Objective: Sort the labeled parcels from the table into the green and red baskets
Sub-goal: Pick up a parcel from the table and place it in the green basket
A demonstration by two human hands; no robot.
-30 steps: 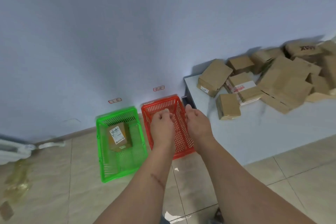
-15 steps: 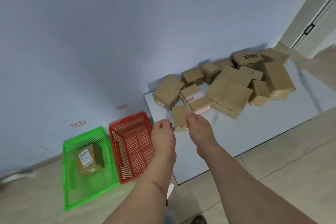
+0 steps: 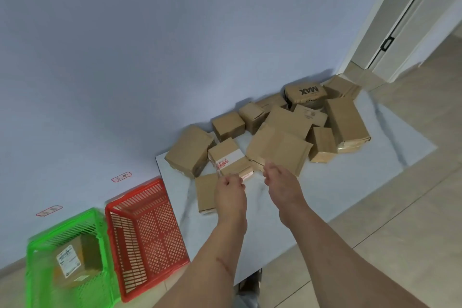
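Beneath left hand [image 3: 230, 194], small parcel [image 3: 206, 194]

You had a low white counter [image 3: 332, 197] in the centre and right of the frame, set against the wall. On it lay a heap of brown cardboard parcels [image 3: 280, 150], crowded toward its upper part, some leaning on each other. A small flat parcel [image 3: 205, 194] lay apart at the heap's lower left. The tiled floor [image 3: 405, 227] carried the counter, and at the lower left of the frame a red basket [image 3: 147, 235] and a green basket [image 3: 100, 255] stood on it side by side.
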